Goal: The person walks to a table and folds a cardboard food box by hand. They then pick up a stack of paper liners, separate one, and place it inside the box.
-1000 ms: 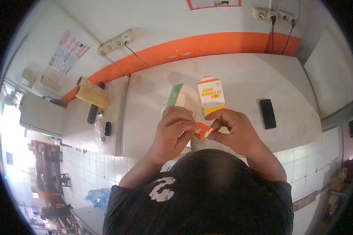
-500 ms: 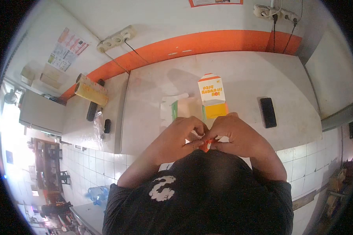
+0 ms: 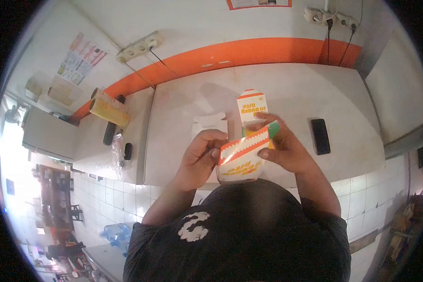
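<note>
While I watch through the head camera, the left hand (image 3: 203,157) and right hand (image 3: 281,148) both grasp the orange-striped carton (image 3: 242,157) above the counter's (image 3: 183,103) near edge. Just beyond it a second printed carton (image 3: 252,107) lies flat, and a phone (image 3: 320,136) rests to the right.

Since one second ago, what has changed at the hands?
The left hand and right hand now hold an opened printed carton between them; before, their fingers pinched only a small orange fold. The flat carton and phone stayed in place.
</note>
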A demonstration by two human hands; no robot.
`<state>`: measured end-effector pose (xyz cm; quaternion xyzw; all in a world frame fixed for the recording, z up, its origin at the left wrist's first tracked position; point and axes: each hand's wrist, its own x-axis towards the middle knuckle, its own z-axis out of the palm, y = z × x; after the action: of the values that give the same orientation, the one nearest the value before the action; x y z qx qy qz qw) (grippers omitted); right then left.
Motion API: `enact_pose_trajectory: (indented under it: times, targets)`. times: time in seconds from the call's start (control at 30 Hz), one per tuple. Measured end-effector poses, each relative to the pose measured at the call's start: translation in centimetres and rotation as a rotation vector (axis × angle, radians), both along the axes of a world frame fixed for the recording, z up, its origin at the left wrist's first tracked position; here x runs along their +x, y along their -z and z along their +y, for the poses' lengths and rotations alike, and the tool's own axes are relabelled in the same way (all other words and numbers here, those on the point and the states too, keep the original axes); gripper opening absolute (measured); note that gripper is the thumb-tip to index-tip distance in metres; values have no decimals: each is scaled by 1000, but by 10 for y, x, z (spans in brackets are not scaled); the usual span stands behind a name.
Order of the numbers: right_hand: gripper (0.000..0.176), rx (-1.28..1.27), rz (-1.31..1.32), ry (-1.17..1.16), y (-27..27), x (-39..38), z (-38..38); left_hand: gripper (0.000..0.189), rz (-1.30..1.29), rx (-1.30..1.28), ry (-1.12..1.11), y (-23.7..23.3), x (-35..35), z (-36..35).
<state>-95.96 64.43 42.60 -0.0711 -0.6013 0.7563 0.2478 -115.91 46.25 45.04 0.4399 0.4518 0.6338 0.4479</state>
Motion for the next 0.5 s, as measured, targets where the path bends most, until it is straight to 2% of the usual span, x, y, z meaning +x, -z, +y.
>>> enact_pose_trajectory:
  times: [0.07, 0.1, 0.17, 0.2, 0.27, 0.3, 0.4, 0.5]
  targets:
    - [58, -32, -25, -56, 4, -1, -6, 33, -114, 51, 17, -2, -1, 3]
    - [56, -50, -38, -84, 5, -2, -8, 34, -91, 59, -22, -3, -3, 5]
    - [55, 261, -170, -51, 0, -3, -2, 38, -46, 72, -96, -7, -8, 10]
    - [55, 415, -235, -34, -3, -3, 0, 39, 303, 57, -90, -15, -9, 8]
    - [48, 495, -300, -62, -25, -1, -5, 43, 1001, 20, -70, -49, -4, 4]
    - [44, 536, -334, -80, -33, -1, -9, 41, 1243, 111, -100, -50, 3, 3]
    - [38, 618, -264, 50, -38, -4, -19, 30, 1354, -62, -46, -66, 14, 3]
    - [27, 482, -338, 185, -29, -4, -13, 20, 1212, -171, -252, -65, 22, 2]
